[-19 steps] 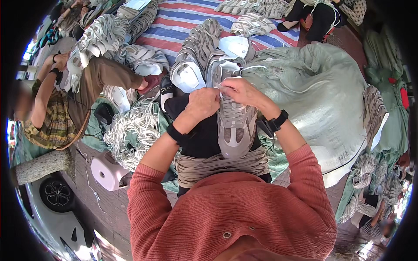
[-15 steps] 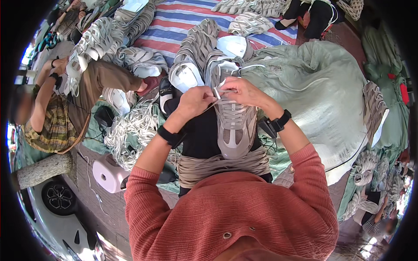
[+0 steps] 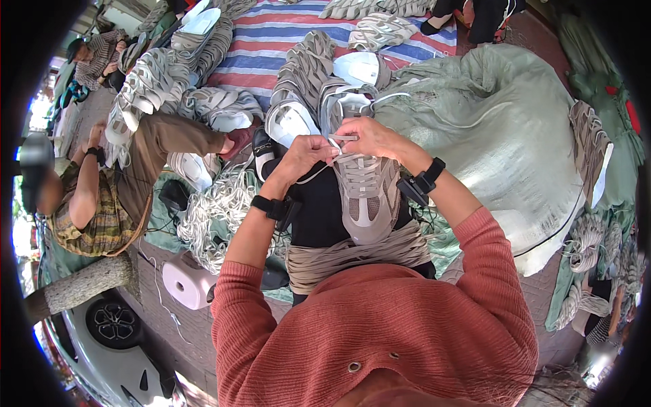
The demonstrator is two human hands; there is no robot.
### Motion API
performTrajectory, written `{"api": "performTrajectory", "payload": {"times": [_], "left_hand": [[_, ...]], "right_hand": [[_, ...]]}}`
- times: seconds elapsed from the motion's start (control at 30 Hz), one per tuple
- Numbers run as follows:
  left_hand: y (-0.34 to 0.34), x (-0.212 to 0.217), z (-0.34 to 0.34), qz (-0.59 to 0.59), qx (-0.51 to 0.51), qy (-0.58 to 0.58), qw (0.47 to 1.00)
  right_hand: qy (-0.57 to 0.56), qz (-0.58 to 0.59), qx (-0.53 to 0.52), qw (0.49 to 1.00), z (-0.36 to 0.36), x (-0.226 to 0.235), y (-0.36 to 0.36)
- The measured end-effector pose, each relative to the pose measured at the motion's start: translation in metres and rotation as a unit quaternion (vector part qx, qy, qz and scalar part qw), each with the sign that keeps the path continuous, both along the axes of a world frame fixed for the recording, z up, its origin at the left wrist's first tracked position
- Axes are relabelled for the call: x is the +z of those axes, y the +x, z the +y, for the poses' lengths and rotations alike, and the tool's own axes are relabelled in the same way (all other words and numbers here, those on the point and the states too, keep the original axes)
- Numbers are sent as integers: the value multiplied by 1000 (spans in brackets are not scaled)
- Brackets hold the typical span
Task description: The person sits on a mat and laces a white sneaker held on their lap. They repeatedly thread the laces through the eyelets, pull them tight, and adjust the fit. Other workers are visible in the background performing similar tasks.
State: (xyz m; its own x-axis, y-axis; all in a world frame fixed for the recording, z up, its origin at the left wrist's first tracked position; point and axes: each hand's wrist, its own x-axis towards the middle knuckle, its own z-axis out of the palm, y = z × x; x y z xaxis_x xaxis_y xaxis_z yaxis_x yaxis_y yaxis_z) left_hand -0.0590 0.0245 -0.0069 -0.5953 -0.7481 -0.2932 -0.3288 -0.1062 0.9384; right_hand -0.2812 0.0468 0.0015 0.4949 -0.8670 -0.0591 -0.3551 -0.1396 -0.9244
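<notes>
A grey and beige sneaker (image 3: 366, 197) lies on my lap, toe toward me. My left hand (image 3: 305, 152) pinches a pale shoelace (image 3: 319, 171) near the shoe's upper eyelets. My right hand (image 3: 369, 138) grips the same lace at the top of the tongue, close to the left hand. Both wrists wear black bands. A bundle of beige laces (image 3: 346, 254) drapes across my lap below the shoe.
Rows of grey sneakers (image 3: 308, 74) lie on a striped mat (image 3: 271, 34) ahead. A large pale green sack (image 3: 502, 136) sits to the right. A seated person (image 3: 108, 197) works at left beside a heap of white laces (image 3: 217, 210) and a white roll (image 3: 186, 281).
Both hands have shifted slightly up the shoe and drawn the lace tighter between them. The sneaker stays on my lap.
</notes>
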Motion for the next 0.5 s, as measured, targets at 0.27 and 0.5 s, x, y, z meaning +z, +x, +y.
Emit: {"api": "performTrajectory", "payload": {"times": [0.27, 0.5], "left_hand": [[4, 6, 16, -42, 44, -129, 990], [11, 25, 37, -110, -108, -412, 898]], "right_hand": [[-71, -22, 16, 997, 1, -10, -1], [-117, 159, 55, 979, -6, 7, 1]]}}
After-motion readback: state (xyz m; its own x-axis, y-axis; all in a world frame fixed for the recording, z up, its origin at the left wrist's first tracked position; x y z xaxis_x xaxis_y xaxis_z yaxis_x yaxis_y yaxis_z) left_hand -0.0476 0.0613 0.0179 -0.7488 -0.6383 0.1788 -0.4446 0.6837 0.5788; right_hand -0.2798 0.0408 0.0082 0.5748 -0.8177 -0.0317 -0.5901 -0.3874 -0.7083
